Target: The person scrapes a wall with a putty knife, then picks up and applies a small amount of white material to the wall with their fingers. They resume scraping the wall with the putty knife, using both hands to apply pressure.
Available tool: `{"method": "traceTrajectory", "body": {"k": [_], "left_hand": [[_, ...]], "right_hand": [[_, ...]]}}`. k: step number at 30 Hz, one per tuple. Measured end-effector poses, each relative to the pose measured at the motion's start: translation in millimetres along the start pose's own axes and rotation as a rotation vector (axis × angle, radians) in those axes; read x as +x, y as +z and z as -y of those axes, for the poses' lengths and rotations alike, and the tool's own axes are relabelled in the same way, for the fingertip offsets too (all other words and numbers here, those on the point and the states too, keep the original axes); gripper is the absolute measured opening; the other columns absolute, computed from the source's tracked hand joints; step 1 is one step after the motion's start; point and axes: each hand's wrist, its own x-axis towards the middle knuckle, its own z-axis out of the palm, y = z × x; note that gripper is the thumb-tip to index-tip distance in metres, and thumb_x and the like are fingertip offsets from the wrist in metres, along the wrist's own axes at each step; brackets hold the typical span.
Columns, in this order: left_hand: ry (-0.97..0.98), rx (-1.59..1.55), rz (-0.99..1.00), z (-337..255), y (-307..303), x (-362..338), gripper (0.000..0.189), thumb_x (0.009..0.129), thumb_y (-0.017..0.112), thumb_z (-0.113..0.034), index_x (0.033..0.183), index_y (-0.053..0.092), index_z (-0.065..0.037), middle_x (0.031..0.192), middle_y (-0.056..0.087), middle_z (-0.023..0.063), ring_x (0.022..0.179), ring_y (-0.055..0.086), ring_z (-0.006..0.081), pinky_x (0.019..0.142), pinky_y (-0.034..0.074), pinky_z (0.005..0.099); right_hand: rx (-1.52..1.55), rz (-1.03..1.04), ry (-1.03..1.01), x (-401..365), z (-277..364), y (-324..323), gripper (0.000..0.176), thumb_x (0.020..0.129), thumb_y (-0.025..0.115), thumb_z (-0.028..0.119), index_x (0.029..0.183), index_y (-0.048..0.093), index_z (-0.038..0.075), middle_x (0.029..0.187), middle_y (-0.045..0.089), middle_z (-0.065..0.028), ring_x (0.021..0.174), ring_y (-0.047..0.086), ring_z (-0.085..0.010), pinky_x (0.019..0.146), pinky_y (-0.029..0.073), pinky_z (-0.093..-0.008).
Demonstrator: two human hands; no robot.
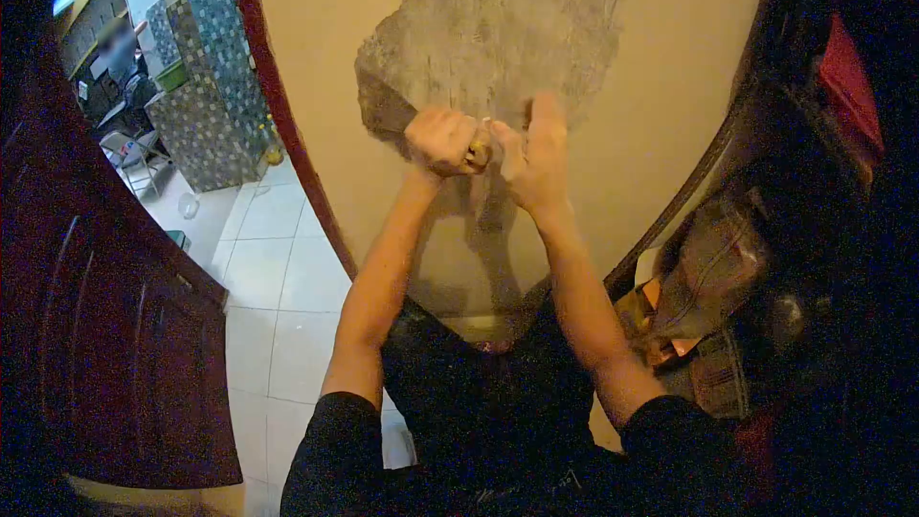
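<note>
My left hand (440,138) is closed in a fist in front of the wall. A small yellowish end of something (477,151) shows at its thumb side; the rest is hidden in the fingers, so I cannot make out its kind. Close beside it is my right hand (539,155), slightly blurred, with some fingers stretched upward and the thumb near the left fist. Nothing shows in it. Behind both hands, the cream wall (316,67) has a large rough grey patch (498,19) with ragged edges. Shadows of the arms fall below.
At left stands a dark red-brown door (124,325), with a tiled floor (278,268) beyond it. A person (120,57) sits in the far room near a folding chair (139,155). Bags and other items (708,268) crowd the dark right side.
</note>
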Motion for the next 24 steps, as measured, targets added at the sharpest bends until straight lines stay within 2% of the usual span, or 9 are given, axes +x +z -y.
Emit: {"method": "traceTrajectory", "body": {"k": [2,5,11,15,17,20,22,23,24], "left_hand": [[0.025,-0.043,0.026,-5,8,-8,0.022,0.066,0.065,-0.021,0.058,0.047,-0.011,0.054,0.044,0.0058,0.047,0.047,0.0237,0.044,0.037,0.0341],[0.127,-0.066,-0.022,-16,5,-12,0.019,0.062,0.063,-0.023,0.059,0.048,-0.011,0.055,0.045,0.0050,0.049,0.047,0.0214,0.045,0.038,0.0333],[0.223,-0.192,0.238,-41,-26,-34,0.018,0.058,0.058,-0.029,0.063,0.052,-0.013,0.057,0.043,0.0016,0.052,0.048,0.0178,0.044,0.037,0.0307],[0.188,-0.319,0.316,-73,-37,-61,0.023,0.057,0.057,-0.033,0.068,0.053,-0.013,0.058,0.042,0.0011,0.053,0.048,0.0184,0.046,0.039,0.0309],[0.181,-0.350,0.317,-87,-38,-76,0.026,0.056,0.057,-0.034,0.069,0.054,-0.012,0.059,0.043,0.0014,0.053,0.049,0.0191,0.046,0.039,0.0315],[0.155,-0.427,0.419,-108,-45,-88,0.032,0.053,0.062,-0.033,0.074,0.055,-0.009,0.061,0.047,0.0028,0.054,0.051,0.0220,0.050,0.042,0.0329],[-0.030,-0.599,0.427,-125,-50,-92,0.038,0.050,0.065,-0.028,0.080,0.057,-0.007,0.071,0.053,0.0088,0.066,0.055,0.0257,0.062,0.046,0.0378],[-0.037,-0.604,0.429,-131,-56,-96,0.038,0.050,0.065,-0.028,0.080,0.057,-0.007,0.071,0.053,0.0088,0.066,0.055,0.0257,0.062,0.046,0.0378],[-0.164,-0.596,0.447,-135,-61,-100,0.045,0.054,0.066,-0.025,0.093,0.056,-0.007,0.087,0.055,0.0140,0.081,0.055,0.0302,0.075,0.045,0.0431]], "right_hand": [[-0.078,0.507,0.407,-11,4,-16,0.031,0.083,0.059,0.031,0.084,0.055,0.000,0.077,0.056,-0.0248,0.073,0.055,-0.0413,0.065,0.043,-0.0465],[-0.054,0.631,0.444,-32,18,-29,0.035,0.086,0.057,0.034,0.073,0.056,0.001,0.068,0.059,-0.0235,0.066,0.058,-0.0412,0.057,0.043,-0.0477],[0.087,0.740,0.334,-77,19,-52,0.031,0.088,0.058,0.026,0.074,0.057,-0.002,0.059,0.054,-0.0208,0.051,0.053,-0.0350,0.049,0.039,-0.0395],[0.061,0.827,0.331,-102,27,-70,0.032,0.088,0.059,0.026,0.072,0.057,-0.002,0.061,0.055,-0.0215,0.052,0.054,-0.0361,0.049,0.039,-0.0412],[-0.089,0.994,0.373,-118,26,-77,0.033,0.088,0.058,0.026,0.070,0.057,-0.003,0.062,0.056,-0.0224,0.052,0.054,-0.0370,0.049,0.039,-0.0421],[0.050,0.954,0.479,-138,28,-86,0.033,0.089,0.055,0.023,0.072,0.057,-0.004,0.064,0.057,-0.0225,0.054,0.055,-0.0348,0.051,0.040,-0.0410],[0.149,0.908,0.544,-154,24,-91,0.033,0.090,0.053,0.023,0.073,0.057,-0.005,0.065,0.057,-0.0214,0.054,0.055,-0.0311,0.052,0.040,-0.0397],[0.169,0.878,0.616,-164,18,-94,0.032,0.090,0.052,0.024,0.076,0.058,-0.004,0.071,0.059,-0.0232,0.064,0.057,-0.0370,0.057,0.043,-0.0420],[0.188,0.845,0.686,-171,14,-96,0.031,0.090,0.050,0.025,0.079,0.060,-0.003,0.078,0.061,-0.0251,0.074,0.060,-0.0429,0.063,0.045,-0.0444]]}}
